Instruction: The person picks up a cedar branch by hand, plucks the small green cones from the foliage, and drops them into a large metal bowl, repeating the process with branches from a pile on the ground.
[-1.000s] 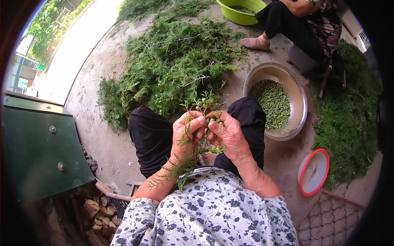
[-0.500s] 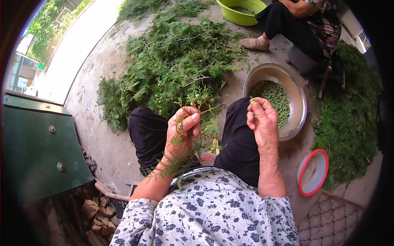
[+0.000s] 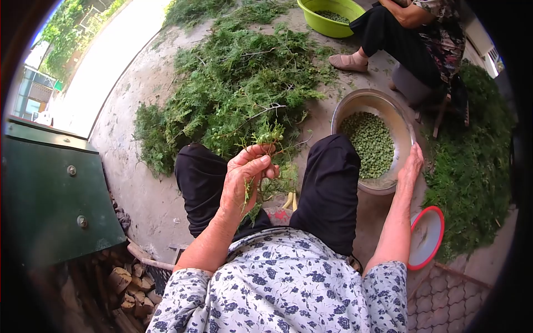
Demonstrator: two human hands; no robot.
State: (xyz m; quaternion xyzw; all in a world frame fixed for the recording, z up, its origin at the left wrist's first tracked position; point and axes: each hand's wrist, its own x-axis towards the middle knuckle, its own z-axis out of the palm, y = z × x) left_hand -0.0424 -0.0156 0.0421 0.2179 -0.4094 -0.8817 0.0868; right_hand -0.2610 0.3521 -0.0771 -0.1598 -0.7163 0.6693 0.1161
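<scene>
Between the thumb and fingers of my left hand is a sprig of green conifer with small round green cones at its tip. Feathery bits of it hang below the hand, over my lap. My right hand is at the right rim of a metal basin, fingers along the edge; the inner side of its grip is partly hidden. Many small green cones lie in the basin, which stands on the ground just beyond my right knee.
A large heap of cut conifer branches lies ahead, another pile at right. A red-rimmed bowl sits near my right arm. Another person sits beside a yellow-green basin. A green metal box and firewood are at left.
My right hand has left its pinch above my right knee and moved right to the basin's far rim. My left hand still holds the sprig, now turned slightly.
</scene>
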